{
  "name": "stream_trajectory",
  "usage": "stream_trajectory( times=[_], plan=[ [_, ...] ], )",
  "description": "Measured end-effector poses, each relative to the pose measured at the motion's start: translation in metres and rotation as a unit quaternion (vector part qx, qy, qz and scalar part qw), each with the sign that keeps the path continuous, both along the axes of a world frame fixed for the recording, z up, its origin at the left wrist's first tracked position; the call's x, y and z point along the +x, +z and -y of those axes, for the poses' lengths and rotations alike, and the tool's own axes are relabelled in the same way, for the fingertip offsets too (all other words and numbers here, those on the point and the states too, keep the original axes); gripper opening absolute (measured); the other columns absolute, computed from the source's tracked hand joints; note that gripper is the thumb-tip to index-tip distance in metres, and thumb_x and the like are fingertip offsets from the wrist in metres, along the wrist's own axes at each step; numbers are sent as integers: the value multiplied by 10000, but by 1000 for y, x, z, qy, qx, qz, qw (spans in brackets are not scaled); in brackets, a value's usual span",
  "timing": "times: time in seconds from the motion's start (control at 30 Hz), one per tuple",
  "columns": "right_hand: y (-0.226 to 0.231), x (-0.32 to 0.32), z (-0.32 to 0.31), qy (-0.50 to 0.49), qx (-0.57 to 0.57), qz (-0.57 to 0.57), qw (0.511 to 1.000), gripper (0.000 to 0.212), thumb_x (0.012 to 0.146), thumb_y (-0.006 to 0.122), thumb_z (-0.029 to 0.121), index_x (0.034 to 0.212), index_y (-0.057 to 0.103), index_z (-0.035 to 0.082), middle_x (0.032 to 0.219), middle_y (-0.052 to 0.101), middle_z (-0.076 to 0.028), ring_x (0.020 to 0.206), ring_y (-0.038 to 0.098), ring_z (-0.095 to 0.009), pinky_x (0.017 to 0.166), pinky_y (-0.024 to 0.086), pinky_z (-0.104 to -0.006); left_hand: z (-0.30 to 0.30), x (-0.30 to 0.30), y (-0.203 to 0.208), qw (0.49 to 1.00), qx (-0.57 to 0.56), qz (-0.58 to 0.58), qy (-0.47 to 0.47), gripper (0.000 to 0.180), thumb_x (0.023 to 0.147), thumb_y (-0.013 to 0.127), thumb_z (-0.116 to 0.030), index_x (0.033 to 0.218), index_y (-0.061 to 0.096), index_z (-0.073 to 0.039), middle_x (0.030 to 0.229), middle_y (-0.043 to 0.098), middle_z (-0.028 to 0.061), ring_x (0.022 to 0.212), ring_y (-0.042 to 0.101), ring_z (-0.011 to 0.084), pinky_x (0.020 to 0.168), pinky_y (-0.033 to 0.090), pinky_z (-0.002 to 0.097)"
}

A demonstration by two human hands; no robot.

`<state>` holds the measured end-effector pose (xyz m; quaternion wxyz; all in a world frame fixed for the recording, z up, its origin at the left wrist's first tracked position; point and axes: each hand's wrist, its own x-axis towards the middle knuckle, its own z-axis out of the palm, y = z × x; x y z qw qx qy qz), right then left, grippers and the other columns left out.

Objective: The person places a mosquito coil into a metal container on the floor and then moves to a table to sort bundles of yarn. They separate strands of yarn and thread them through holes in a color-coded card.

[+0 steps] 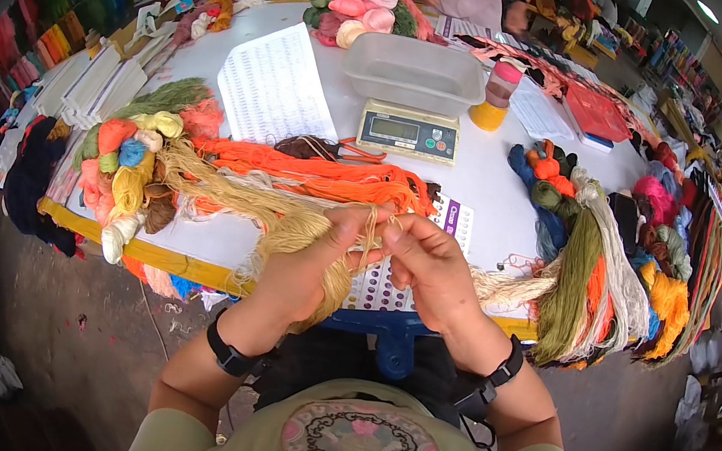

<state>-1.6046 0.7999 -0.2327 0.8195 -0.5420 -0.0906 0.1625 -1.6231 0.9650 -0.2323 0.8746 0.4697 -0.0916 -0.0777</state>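
Observation:
A hank of beige embroidery thread (291, 226) stretches across the table's front and droops past the edge. My left hand (311, 260) is closed around this hank, its thumb and forefinger raised to a few loose strands. Facing it, my right hand (436, 272) pinches thin strands of the same thread between thumb and fingertips. The two hands nearly touch. Beneath and beyond them lies a long bundle of bright orange thread (322, 170). A white card with rows of coloured dots (384, 290) shows partly under my hands.
A digital scale (408, 132) carries a clear plastic tub (417, 68). Beside it stand a pink-lidded jar (501, 86) and a printed sheet (275, 82). Coloured hanks (122, 167) crowd the left; olive hanks (569, 285) hang over the right edge. Another person stands across the table.

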Motion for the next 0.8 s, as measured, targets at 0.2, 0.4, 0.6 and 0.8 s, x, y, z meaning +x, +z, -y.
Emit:
stream_trajectory(
  times=[0.2, 0.4, 0.6, 0.8],
  plan=[
    [-2, -1, -1, 9, -40, 49, 998, 158, 931, 597, 201, 1029, 649, 90, 823, 631, 25, 619, 494, -16, 538, 384, -177, 11, 2, -9, 996, 66, 38, 39, 417, 974, 488, -320, 1198, 550, 26, 1203, 593, 145, 1119, 555, 224, 921, 453, 364],
    [-4, 2, 5, -2, 61, -50, 997, 137, 948, 570, 207, 931, 620, 81, 740, 573, 37, 542, 431, -21, 468, 350, -182, -2, 9, -4, 998, -30, -25, -55, 634, 968, 391, -512, 1269, 504, 34, 1250, 543, 129, 1153, 513, 202, 1005, 404, 395],
    [-14, 4, 1, 34, -190, 147, 970, 85, 874, 663, 130, 902, 625, 59, 773, 539, 21, 626, 475, -46, 564, 405, -211, 4, 11, -9, 993, 56, 39, -92, 896, 888, 247, -696, 1336, 426, 59, 1281, 531, 138, 1162, 513, 204, 1011, 383, 348],
    [-16, 4, 2, 50, -66, 143, 986, 62, 889, 633, 107, 903, 602, 55, 844, 555, 22, 684, 481, -48, 601, 409, -210, -3, 14, -15, 994, 36, 28, -99, 898, 884, 248, -700, 1330, 425, 60, 1318, 501, 155, 1193, 494, 218, 1031, 365, 365]
  ],
)
